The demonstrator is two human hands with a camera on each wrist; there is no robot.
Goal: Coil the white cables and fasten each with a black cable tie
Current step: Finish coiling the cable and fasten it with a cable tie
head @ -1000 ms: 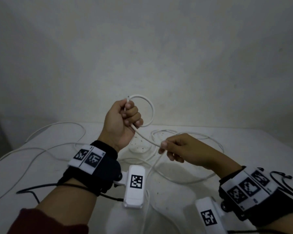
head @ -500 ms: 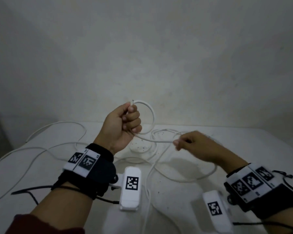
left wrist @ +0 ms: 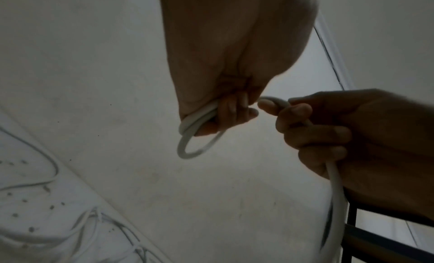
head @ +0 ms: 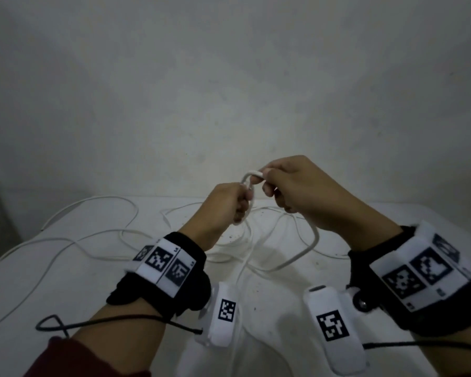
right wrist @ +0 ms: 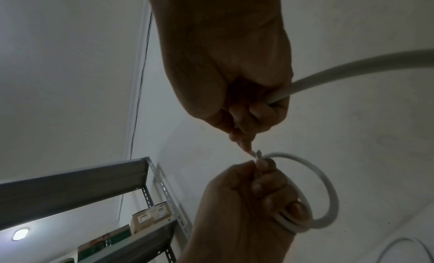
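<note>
Cables first: on the far left, loose white cables (head: 74,240) sprawl over the white table (head: 65,289), slack and untidy, none of them coiled and no black tie anywhere in view. Moving in, the left hand (head: 223,205) is raised above the table with its fingers curled tight round a small coil (right wrist: 314,198) of white cable, what looks like 2 turns stacked in the fist, with the cut end of the cable poking up just past the thumb. Right up against it, the right hand (head: 297,191) has the running length (left wrist: 335,198) pinched between thumb and forefinger and threaded through its curled fingers, bringing the next bend up to the top of the coil, fingertips of both hands all but touching. From there the cable droops down to the right and trails back onto the table. My read on the feel: light, smooth-jacketed and fairly springy, so it holds a round loop but wants to spring open the instant the fist relaxes. Best hold, I'd say, is where the turns cross inside the left palm, with the right hand sliding along the free length rather than gripping hard, so no twist builds up. Plenty of cable left to wind, so this looks like early going on coil number 1.
</note>
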